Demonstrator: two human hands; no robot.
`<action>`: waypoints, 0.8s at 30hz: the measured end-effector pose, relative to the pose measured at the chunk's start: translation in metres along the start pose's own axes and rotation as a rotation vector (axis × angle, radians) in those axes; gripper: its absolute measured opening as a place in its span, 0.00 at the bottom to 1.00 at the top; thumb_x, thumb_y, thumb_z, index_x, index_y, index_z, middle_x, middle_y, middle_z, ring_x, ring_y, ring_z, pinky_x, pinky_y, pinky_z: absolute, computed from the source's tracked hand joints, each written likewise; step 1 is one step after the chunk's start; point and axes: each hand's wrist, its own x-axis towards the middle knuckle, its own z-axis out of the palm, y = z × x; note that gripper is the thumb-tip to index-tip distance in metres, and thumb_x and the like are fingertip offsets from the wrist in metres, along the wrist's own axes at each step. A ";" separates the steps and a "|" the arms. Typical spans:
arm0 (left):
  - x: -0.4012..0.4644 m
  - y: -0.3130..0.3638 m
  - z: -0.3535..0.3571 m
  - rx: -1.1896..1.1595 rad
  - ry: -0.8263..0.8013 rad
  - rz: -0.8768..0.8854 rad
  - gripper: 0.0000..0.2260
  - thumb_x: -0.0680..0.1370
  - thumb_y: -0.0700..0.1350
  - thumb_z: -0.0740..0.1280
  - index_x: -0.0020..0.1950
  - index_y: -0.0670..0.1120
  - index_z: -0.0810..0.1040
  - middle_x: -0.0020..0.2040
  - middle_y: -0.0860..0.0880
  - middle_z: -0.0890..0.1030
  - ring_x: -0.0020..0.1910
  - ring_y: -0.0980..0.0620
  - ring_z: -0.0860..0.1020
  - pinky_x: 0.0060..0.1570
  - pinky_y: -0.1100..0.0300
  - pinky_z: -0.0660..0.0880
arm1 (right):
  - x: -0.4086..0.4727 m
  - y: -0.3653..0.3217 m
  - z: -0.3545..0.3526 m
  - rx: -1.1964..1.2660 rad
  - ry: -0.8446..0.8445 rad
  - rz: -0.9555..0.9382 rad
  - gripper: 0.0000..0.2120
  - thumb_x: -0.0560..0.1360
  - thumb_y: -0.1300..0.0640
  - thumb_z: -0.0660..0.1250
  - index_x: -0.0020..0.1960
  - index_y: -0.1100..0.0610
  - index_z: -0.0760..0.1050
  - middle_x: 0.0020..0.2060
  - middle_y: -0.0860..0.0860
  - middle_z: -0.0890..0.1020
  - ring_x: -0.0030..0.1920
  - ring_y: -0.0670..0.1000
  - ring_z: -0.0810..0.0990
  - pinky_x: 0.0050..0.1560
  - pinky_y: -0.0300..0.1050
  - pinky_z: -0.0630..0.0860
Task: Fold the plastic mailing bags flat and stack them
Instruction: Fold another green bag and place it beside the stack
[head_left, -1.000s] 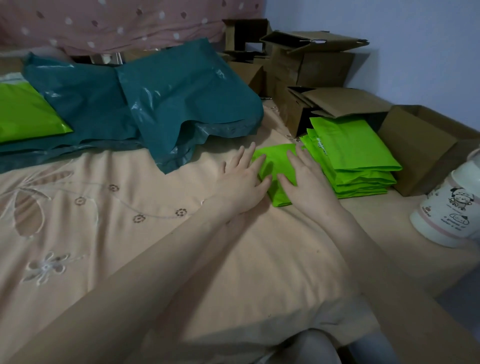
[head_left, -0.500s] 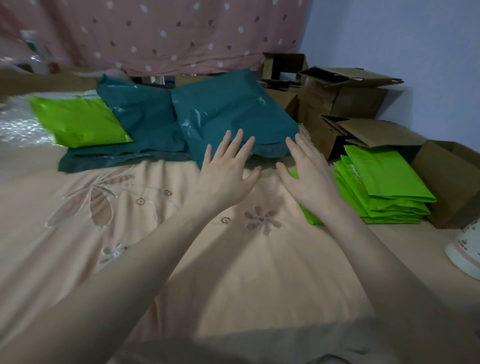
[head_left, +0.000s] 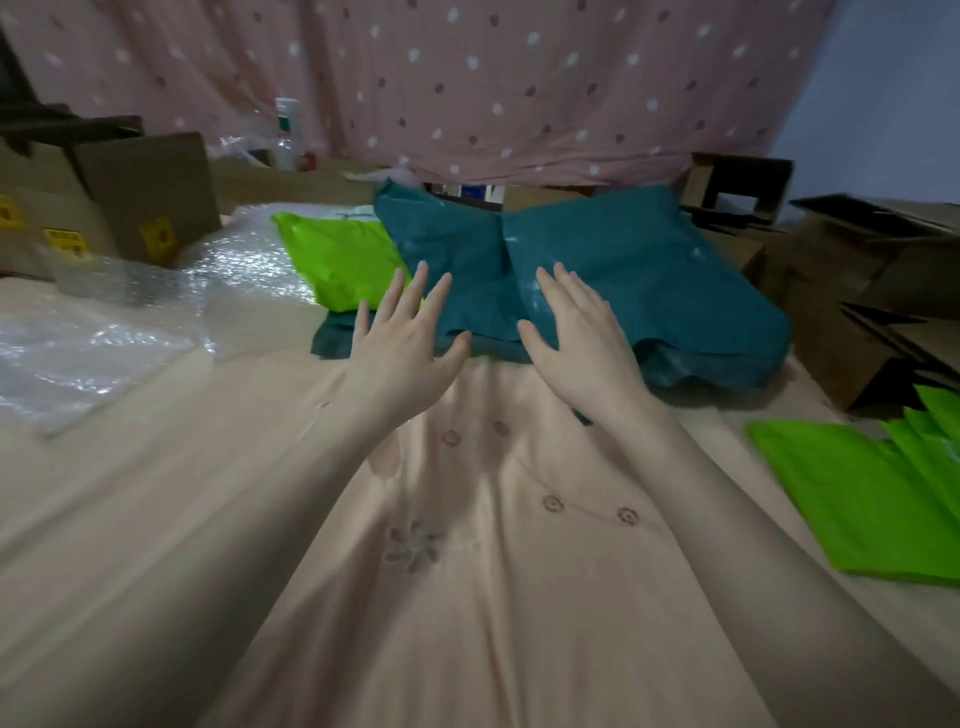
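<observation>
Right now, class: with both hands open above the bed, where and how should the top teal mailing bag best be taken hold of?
Probably by its near, rumpled edge, coming from the front with both hands. The top teal mailing bag lies loose on the pile, and that edge lifts off the bedsheet, leaving room for fingers. The left hand and right hand are already spread in front of it.

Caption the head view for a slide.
Both open hands, left hand and right hand, reach toward teal mailing bags on the bed.

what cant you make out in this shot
- Head view: whether the hands, left and right, touch the teal bags; motion blur.
- Folded green bags: stack cut off by the right edge.
- Yellow labels on the cardboard box: too blurred to read.
</observation>
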 end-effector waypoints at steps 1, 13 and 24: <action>0.003 -0.012 -0.001 0.001 0.000 -0.022 0.28 0.79 0.58 0.54 0.77 0.55 0.49 0.78 0.54 0.46 0.76 0.52 0.43 0.74 0.45 0.44 | 0.008 -0.009 0.008 0.020 -0.011 -0.010 0.28 0.80 0.49 0.56 0.77 0.54 0.52 0.77 0.51 0.53 0.77 0.49 0.49 0.76 0.51 0.48; 0.049 -0.124 0.005 -0.287 0.074 -0.290 0.29 0.79 0.52 0.60 0.77 0.47 0.53 0.77 0.43 0.52 0.75 0.46 0.55 0.70 0.54 0.55 | 0.098 -0.066 0.114 0.140 -0.128 -0.046 0.29 0.80 0.48 0.56 0.77 0.55 0.53 0.76 0.54 0.55 0.76 0.55 0.52 0.73 0.49 0.53; 0.099 -0.159 0.032 -0.424 0.042 -0.366 0.24 0.78 0.54 0.60 0.73 0.50 0.62 0.66 0.41 0.72 0.61 0.44 0.73 0.57 0.54 0.69 | 0.156 -0.079 0.169 0.172 -0.217 0.129 0.30 0.79 0.41 0.54 0.76 0.54 0.53 0.75 0.59 0.55 0.72 0.64 0.56 0.71 0.59 0.57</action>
